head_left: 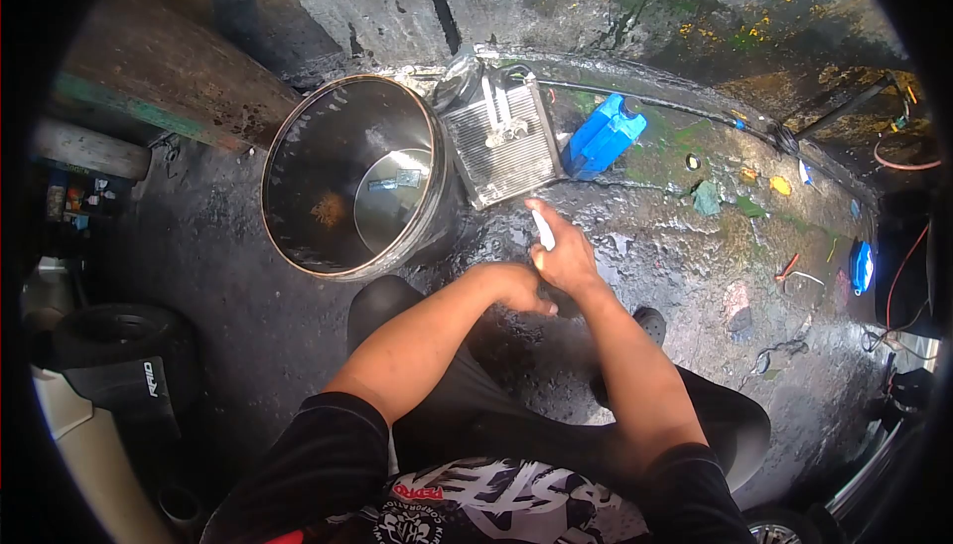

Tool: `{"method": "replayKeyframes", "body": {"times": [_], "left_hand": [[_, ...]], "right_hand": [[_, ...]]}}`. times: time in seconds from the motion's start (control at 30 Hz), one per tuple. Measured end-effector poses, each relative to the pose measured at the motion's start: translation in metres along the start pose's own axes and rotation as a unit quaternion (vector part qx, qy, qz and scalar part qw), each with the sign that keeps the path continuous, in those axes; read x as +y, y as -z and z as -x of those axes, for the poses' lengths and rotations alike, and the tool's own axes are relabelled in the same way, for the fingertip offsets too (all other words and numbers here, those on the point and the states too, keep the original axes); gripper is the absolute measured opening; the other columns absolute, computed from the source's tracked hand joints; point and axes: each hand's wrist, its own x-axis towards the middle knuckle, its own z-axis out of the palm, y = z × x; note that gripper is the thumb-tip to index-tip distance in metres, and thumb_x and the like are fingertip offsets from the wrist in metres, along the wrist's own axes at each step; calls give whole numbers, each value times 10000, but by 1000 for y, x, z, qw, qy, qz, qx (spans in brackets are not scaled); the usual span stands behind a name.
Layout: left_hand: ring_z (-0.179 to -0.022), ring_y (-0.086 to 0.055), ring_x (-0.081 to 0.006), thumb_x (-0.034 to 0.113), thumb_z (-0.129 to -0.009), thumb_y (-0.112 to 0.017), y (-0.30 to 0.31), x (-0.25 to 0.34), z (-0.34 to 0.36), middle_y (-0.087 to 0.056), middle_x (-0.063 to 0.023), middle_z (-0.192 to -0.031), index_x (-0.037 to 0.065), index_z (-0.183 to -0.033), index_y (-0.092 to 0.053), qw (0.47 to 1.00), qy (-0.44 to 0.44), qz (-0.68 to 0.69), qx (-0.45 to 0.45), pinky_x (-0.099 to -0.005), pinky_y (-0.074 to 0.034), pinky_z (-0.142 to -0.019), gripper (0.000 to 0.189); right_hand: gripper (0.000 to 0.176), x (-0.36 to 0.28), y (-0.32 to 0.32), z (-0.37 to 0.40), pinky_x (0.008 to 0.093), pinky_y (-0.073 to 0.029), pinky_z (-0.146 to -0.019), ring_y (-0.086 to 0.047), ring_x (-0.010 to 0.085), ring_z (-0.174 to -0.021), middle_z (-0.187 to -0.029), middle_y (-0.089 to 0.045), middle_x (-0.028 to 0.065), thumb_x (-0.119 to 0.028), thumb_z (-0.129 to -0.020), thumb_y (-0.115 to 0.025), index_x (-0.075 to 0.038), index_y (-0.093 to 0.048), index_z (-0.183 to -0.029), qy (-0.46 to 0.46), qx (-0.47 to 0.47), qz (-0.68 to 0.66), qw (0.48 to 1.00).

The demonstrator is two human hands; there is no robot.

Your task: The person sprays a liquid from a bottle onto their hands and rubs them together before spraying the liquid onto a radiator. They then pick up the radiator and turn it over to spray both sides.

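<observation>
My right hand is closed around a narrow white piece that pokes out past the thumb side; its exact kind does not show. Just left of it and lower, my left hand has curled fingers, with something dark between the two hands that I cannot make out. Beyond my hands a finned metal radiator core with pale pipes on top leans against the low wall, apart from my fingers. At its right stands a blue plastic jug.
A large rusty-rimmed drum with liquid in the bottom stands left of the core. Wet, dirty concrete surrounds my feet. Scraps and a blue-and-white container lie at right. A tyre sits at left, a thick pipe behind.
</observation>
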Motion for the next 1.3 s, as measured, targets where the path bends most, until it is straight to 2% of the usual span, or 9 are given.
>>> {"method": "replayKeyframes", "body": {"times": [0.07,0.17,0.3,0.5,0.67,0.77,0.93,1.03,1.3], "left_hand": [[-1317,-600,-378,690,-934,-635,-2,-2,-5,-631,-243,-1423,31,-1406,-641,1000,-11,8,8,-452,-482,-1103,811],[-1267,-634,-380,697,-933,-628,-6,2,7,-676,-248,-1349,-5,-1331,-689,997,-47,-1,61,-457,-499,-1068,810],[-1273,-631,-378,707,-934,-616,-9,-8,-8,-672,-253,-1353,-22,-1350,-669,999,-28,-3,25,-456,-495,-1074,841],[-1280,-629,-376,728,-927,-608,-16,-7,-5,-675,-258,-1345,-35,-1301,-700,999,-21,-20,40,-451,-488,-1080,854],[-1306,-611,-376,725,-923,-618,-14,-14,-10,-653,-255,-1385,-22,-1332,-687,999,-34,-10,18,-443,-475,-1101,855],[-1334,-590,-376,724,-924,-618,-7,-8,-8,-631,-253,-1423,-13,-1369,-666,1000,-18,-2,-11,-438,-461,-1122,862],[-1306,-615,-369,740,-921,-605,-17,-7,4,-660,-245,-1383,-11,-1322,-701,996,-61,-11,69,-440,-475,-1103,856],[-1327,-604,-363,727,-914,-630,-3,-2,0,-649,-237,-1406,12,-1377,-670,1000,-1,-13,-22,-441,-472,-1109,853],[-1324,-607,-361,740,-913,-615,-2,7,17,-652,-233,-1404,21,-1384,-669,1000,-2,-25,1,-440,-474,-1107,861]], "right_hand": [[760,1,1,1,476,-553,-951,-690,411,-1074,-1177,-711,167,-44,-806,-641,-333,-541,-1502,5,31,2,1000],[756,1,-1,0,493,-535,-1029,-675,398,-1178,-1295,-694,179,-81,-849,-679,-372,-502,-1523,88,-29,54,994],[770,9,-8,-3,470,-553,-958,-699,398,-1053,-1099,-736,157,-32,-799,-651,-314,-536,-1505,31,29,-12,999],[748,11,-7,-4,493,-535,-1017,-680,404,-1147,-1251,-714,191,-78,-826,-681,-362,-542,-1504,90,-41,18,995],[761,6,-5,-4,490,-542,-1004,-691,403,-1134,-1216,-729,190,-90,-823,-685,-372,-528,-1511,-10,-16,-28,999],[729,13,-10,-4,446,-567,-916,-740,337,-976,-1003,-753,130,-26,-817,-651,-320,-571,-1479,51,37,-26,998],[765,12,-9,-5,488,-542,-1006,-694,407,-1119,-1171,-732,208,-87,-829,-677,-379,-522,-1519,100,-67,-6,993],[734,5,-9,0,476,-558,-962,-717,408,-1037,-1106,-759,180,-82,-811,-659,-336,-553,-1491,10,42,1,999],[732,4,-10,0,494,-550,-969,-704,430,-1066,-1126,-751,192,-116,-819,-650,-369,-538,-1497,69,-22,16,997]]}}
